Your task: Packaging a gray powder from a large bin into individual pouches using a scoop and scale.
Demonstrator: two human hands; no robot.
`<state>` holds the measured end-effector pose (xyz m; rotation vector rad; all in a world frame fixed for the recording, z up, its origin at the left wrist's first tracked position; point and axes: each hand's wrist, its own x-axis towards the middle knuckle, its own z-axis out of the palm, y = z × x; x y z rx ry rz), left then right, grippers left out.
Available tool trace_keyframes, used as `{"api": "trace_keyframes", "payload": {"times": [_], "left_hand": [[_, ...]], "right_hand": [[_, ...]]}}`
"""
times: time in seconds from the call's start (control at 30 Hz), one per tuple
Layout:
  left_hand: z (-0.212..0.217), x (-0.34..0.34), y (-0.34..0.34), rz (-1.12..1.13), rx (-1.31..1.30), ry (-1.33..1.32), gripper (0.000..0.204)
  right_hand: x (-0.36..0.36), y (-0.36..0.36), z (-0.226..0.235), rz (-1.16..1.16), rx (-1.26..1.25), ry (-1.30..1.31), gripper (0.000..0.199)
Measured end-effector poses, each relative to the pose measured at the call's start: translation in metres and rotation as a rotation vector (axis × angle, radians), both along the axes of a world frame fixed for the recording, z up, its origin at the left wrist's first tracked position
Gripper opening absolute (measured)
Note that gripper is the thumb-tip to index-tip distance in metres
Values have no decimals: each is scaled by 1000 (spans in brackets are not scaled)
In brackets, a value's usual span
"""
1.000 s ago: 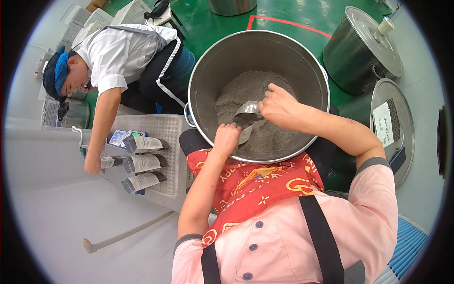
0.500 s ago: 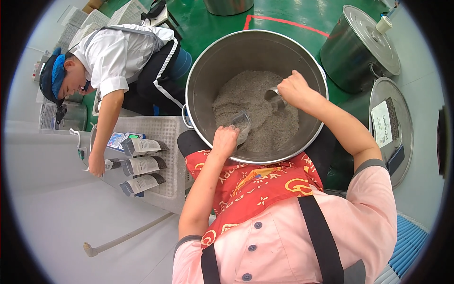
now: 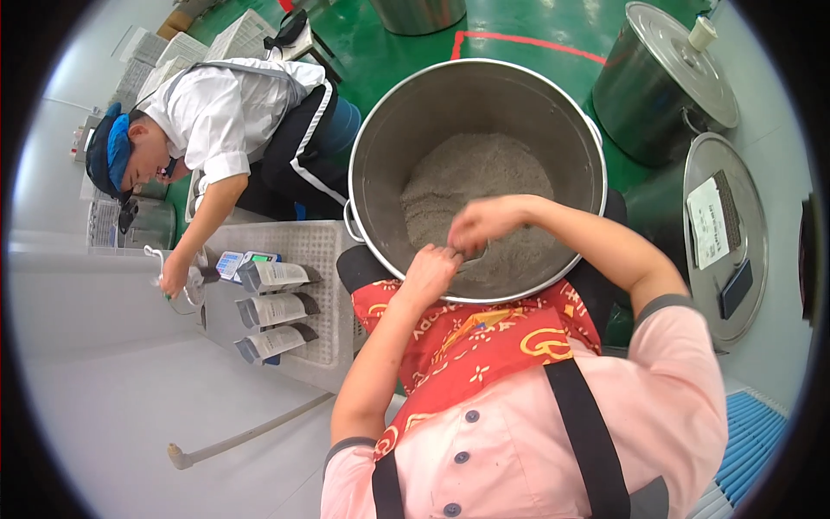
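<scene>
Between my knees stands a large steel pot (image 3: 385, 143) holding grey-brown granular powder (image 3: 480, 164). My left hand (image 3: 432, 275) is closed over the pot's near part, gripping a clear pouch that is now largely hidden beneath both hands. Right against it, my right hand (image 3: 487, 227) is curled and blurred by motion. The metal cup it held half a second ago is now hidden under its fingers. Both hands are above the powder, close together.
At left, filled pouches (image 3: 277, 309) lie in a row on a pale perforated bench (image 3: 331, 251), beside a scale (image 3: 246, 264). A co-worker in white (image 3: 216, 112) reaches down there. Lidded steel drums (image 3: 653, 95) stand at right, one lid (image 3: 752, 208) bearing a labelled packet (image 3: 713, 221).
My right hand has moved left and down from the powder's right side to meet my left hand. The cup and pouch have gone out of sight. The co-worker's arm has shifted slightly.
</scene>
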<state>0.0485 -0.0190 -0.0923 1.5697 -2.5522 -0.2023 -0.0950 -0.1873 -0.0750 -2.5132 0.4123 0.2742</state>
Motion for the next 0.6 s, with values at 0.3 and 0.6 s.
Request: {"api": "trace_keyframes", "payload": {"times": [0.3,0.6], "left_hand": [[51,-9,24,-27,-99,67,4],[147,4,57,28,-177,153,13]], "right_hand": [[-14,-11,-8,-367,757,-102,57],[-55,40,-160,-363,860,451,60]]}}
